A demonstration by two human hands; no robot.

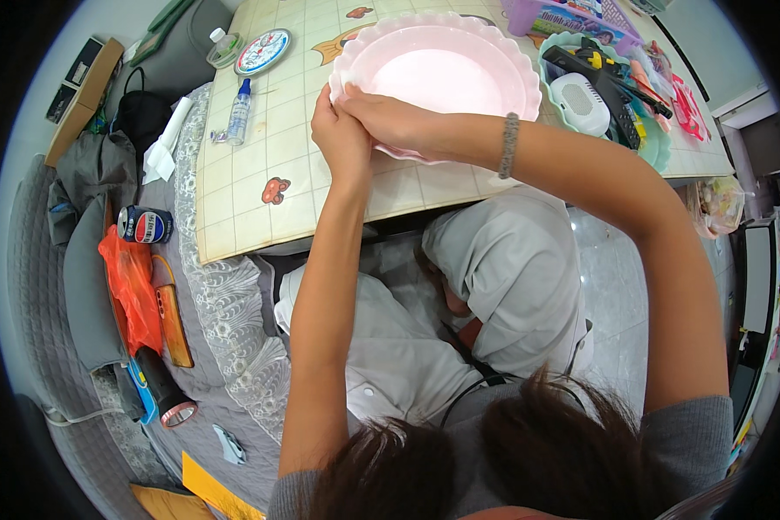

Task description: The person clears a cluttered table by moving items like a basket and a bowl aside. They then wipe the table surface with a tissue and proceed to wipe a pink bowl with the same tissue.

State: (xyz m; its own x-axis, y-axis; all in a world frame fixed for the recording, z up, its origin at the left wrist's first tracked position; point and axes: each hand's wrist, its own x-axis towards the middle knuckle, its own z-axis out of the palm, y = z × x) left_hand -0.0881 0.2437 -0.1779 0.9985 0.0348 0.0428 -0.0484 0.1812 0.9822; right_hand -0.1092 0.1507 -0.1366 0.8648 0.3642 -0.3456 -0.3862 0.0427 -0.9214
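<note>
A pink scalloped bowl [452,71] stands on the table with the checked cover [260,224]; nothing shows inside it. At its near left rim my left hand [343,133] and my right hand [390,117] meet, the right lying partly over the left. The right arm crosses in front of the bowl's near edge and wears a braided bracelet. Whether the fingers grip the rim or something small between them is hidden.
Left on the table are a spray bottle [239,114], a round dial gauge [263,52] and a small capped bottle [223,40]. At right, a green scalloped tray [656,146] holds a white device [580,104] and remotes, near a purple basket [517,16]. A sofa with a can [144,225] lies left.
</note>
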